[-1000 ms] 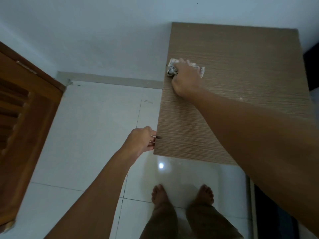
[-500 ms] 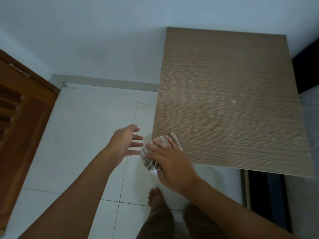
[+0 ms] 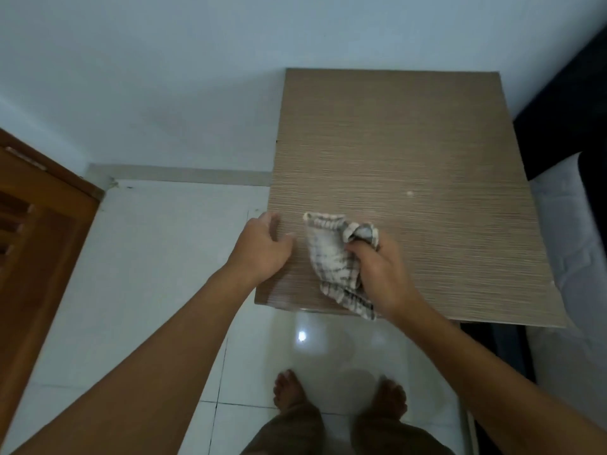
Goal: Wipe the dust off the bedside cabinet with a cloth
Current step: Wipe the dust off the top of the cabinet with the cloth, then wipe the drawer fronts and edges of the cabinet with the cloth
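Note:
The bedside cabinet (image 3: 410, 152) has a light brown wood-grain top and stands against the white wall. A checked white and grey cloth (image 3: 331, 257) lies bunched on its near left part. My right hand (image 3: 381, 274) grips the cloth's right side and presses it on the top near the front edge. My left hand (image 3: 262, 247) rests on the cabinet's left edge, fingers curled over the rim, holding no cloth. A small pale speck (image 3: 409, 193) sits on the top beyond the cloth.
A brown wooden door (image 3: 36, 244) stands at the left. White floor tiles (image 3: 157, 274) lie below, with my bare feet (image 3: 292, 389) near the cabinet front. A bed with white bedding (image 3: 571, 231) and a dark headboard (image 3: 565, 103) adjoins the cabinet's right side.
My right hand has carried the cloth from the front left corner back onto the top, further right. My left hand moved from open air onto the cabinet's left edge.

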A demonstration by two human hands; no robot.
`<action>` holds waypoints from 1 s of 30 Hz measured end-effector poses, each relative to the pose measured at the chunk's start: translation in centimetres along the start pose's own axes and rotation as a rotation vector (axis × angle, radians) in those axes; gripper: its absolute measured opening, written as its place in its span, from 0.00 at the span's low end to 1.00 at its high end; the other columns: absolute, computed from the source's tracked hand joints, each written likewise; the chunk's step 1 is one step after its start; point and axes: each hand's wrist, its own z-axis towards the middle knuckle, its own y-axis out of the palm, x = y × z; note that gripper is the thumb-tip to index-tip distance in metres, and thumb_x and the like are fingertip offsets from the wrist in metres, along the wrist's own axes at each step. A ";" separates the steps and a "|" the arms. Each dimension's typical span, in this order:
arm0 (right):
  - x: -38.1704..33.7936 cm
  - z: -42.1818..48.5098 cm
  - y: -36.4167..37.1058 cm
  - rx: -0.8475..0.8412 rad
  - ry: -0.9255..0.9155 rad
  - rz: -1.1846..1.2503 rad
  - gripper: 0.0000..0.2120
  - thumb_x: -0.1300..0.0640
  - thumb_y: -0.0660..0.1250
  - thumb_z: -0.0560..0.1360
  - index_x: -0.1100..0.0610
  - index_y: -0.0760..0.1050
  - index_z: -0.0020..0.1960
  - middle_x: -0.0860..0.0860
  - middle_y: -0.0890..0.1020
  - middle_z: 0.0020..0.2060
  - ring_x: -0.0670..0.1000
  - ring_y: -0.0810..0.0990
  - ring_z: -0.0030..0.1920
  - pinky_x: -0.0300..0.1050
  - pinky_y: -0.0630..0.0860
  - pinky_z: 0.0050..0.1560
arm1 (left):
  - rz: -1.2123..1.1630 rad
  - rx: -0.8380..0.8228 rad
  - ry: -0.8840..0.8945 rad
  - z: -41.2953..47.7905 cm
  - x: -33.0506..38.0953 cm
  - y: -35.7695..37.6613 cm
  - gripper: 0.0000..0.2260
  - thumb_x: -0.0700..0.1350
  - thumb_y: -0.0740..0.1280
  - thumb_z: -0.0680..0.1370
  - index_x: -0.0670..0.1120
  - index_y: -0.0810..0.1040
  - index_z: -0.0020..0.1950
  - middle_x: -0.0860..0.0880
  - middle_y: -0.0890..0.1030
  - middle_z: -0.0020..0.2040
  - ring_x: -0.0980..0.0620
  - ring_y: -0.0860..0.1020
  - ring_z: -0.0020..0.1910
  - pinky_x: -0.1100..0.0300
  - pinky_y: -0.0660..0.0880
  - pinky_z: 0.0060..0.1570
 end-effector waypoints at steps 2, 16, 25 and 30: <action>-0.9 2.1 -1.5 0.149 0.090 0.108 0.11 0.62 0.61 0.79 0.53 0.81 0.46 0.48 0.86 0.39 0.48 0.85 0.43 0.46 0.81 0.42 | 0.110 0.001 0.024 0.5 0.8 0.5 0.25 0.53 0.69 0.75 0.52 0.69 0.70 0.50 0.73 0.65 0.49 0.76 0.60 0.56 0.74 0.59; -2.2 12.9 -7.0 0.257 0.047 0.282 0.14 0.65 0.66 0.72 0.65 0.74 0.57 0.63 0.84 0.45 0.60 0.86 0.42 0.62 0.82 0.44 | 0.654 0.191 0.143 6.9 5.3 3.7 0.32 0.68 0.63 0.72 0.51 0.69 0.70 0.46 0.68 0.70 0.43 0.67 0.69 0.49 0.69 0.62; -2.0 13.9 -9.6 0.192 -0.181 0.081 0.13 0.66 0.63 0.75 0.67 0.72 0.59 0.62 0.81 0.46 0.60 0.84 0.42 0.61 0.83 0.42 | 0.749 0.161 0.100 9.4 6.9 3.0 0.29 0.66 0.68 0.65 0.49 0.80 0.59 0.46 0.79 0.59 0.43 0.78 0.55 0.53 0.75 0.52; -2.4 12.1 -10.1 0.203 -0.336 -0.022 0.10 0.66 0.63 0.74 0.66 0.74 0.54 0.62 0.81 0.44 0.62 0.85 0.46 0.63 0.81 0.46 | 0.756 0.222 0.159 8.4 6.0 3.0 0.21 0.57 0.62 0.77 0.44 0.78 0.62 0.43 0.77 0.62 0.42 0.76 0.59 0.55 0.72 0.51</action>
